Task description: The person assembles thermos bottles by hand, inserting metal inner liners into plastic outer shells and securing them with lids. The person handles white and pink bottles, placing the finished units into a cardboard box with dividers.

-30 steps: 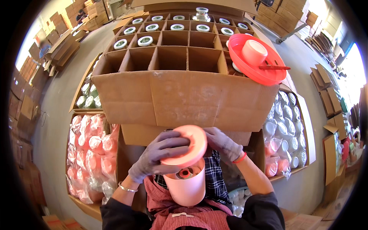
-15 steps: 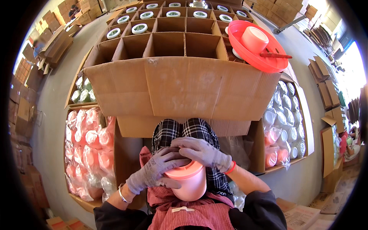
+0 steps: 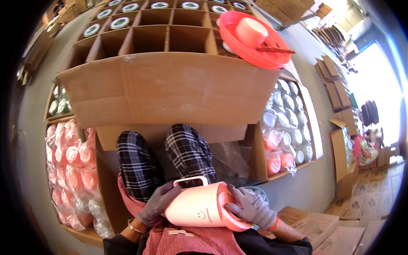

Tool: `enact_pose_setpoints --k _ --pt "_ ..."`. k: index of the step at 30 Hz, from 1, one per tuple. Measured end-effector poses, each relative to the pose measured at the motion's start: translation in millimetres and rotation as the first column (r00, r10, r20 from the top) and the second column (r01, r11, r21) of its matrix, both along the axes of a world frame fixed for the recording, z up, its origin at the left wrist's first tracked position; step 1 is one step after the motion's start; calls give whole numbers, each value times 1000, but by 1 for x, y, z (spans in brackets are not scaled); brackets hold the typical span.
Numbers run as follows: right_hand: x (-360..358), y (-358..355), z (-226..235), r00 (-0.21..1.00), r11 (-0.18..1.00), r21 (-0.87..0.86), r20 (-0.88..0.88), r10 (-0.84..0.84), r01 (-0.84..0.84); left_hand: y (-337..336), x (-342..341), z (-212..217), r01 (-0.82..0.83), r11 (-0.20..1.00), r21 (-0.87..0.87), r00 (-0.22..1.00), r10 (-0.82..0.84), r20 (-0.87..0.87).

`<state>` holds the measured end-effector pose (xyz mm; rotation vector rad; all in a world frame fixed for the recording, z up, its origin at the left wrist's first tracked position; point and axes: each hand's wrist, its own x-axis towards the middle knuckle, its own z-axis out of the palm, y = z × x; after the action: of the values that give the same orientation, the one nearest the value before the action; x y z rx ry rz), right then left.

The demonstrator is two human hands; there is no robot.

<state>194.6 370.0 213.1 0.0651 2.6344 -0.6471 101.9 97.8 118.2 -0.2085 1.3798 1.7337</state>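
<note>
A pale pink mug (image 3: 192, 207) with a small smiley print lies on its side across my lap. Its pink handle (image 3: 191, 180) points away from me, and the coral lid end (image 3: 228, 211) faces right. My gloved left hand (image 3: 160, 203) grips the mug near its base and handle. On the lid end, my gloved right hand (image 3: 253, 207) has its fingers curled over the rim; part of the lid is hidden beneath them. Both gloves are grey.
A divided carton (image 3: 170, 89) stands ahead, white-ringed lids showing in several cells. On its right corner rests a red basin (image 3: 229, 40) holding a pink cup (image 3: 251, 32) and a red tool (image 3: 275, 49). Bagged pink cups (image 3: 72, 157) fill a left box; bagged white ones (image 3: 280, 110) sit right.
The mug has gone from upright to lying on its side, its handle now showing. My right hand has moved right onto the lid end, my left to the base. The view has shifted right.
</note>
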Motion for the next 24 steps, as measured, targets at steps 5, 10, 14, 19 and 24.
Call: enact_pose_setpoints --k 5,10,14,19,24 --pt "23 -23 -35 886 764 -564 -116 -450 315 -28 -27 -11 263 946 -190 912 -308 -271" --pt "14 -29 -47 820 705 -627 -179 -544 332 -10 -40 -34 360 819 -447 407 -569 -714" --pt "-2 -28 -38 826 697 -654 -195 -530 293 -6 -34 -18 381 838 -392 404 -532 -744" --pt "-20 -31 -34 882 733 -656 -221 -416 181 -14 -20 -19 301 940 -160 619 -320 -717" --pt "-41 -34 -32 917 728 -685 -274 -291 26 -19 -12 -25 207 975 -82 824 -220 -522"
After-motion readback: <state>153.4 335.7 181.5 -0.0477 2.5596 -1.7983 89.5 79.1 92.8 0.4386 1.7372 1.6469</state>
